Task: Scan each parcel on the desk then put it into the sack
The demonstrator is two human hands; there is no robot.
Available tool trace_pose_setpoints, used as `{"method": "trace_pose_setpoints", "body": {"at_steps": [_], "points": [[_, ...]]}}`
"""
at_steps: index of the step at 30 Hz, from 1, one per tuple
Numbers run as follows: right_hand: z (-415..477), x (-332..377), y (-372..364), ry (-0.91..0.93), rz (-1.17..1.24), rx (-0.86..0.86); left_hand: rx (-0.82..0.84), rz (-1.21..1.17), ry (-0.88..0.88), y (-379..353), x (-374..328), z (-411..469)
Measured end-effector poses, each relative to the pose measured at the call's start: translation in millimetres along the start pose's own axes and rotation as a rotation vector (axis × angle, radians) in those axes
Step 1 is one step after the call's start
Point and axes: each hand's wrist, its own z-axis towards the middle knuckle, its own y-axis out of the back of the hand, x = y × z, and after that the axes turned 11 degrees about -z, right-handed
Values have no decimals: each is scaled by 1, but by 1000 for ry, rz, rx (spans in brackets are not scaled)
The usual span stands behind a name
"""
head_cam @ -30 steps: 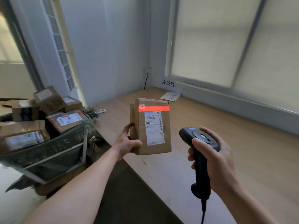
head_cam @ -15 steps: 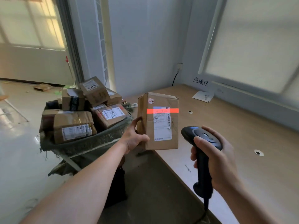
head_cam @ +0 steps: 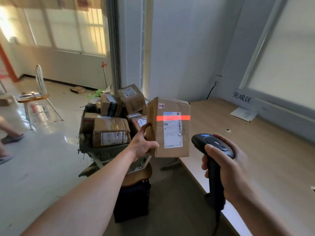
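Observation:
My left hand (head_cam: 144,147) grips a brown cardboard parcel (head_cam: 170,133) by its left side and holds it upright in the air, near the desk's left end. A red scan line crosses the top of its white label. My right hand (head_cam: 226,169) holds a black barcode scanner (head_cam: 213,150) by the handle, aimed at the parcel from just right of it. Behind the parcel to the left stands the green sack (head_cam: 102,150), heaped with several cardboard parcels (head_cam: 111,132).
The wooden desk (head_cam: 255,150) runs along the right under a window, with a white paper sheet (head_cam: 243,114) and a sign near the wall. A dark box (head_cam: 132,200) sits under the sack. A chair (head_cam: 39,97) and a person's feet are on the floor at left.
My view has swung left, so the sack and the floor now show more fully. The parcel has moved left toward the sack with the scan line still on its label.

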Motion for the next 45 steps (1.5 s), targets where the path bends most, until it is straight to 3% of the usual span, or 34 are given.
{"method": "trace_pose_setpoints", "body": {"at_steps": [29, 45], "points": [[77, -9, 21, 25, 94, 187, -237, 45, -35, -11, -18, 17], [88, -3, -26, 41, 86, 154, -199, 1, -44, 37, -16, 44]]}}
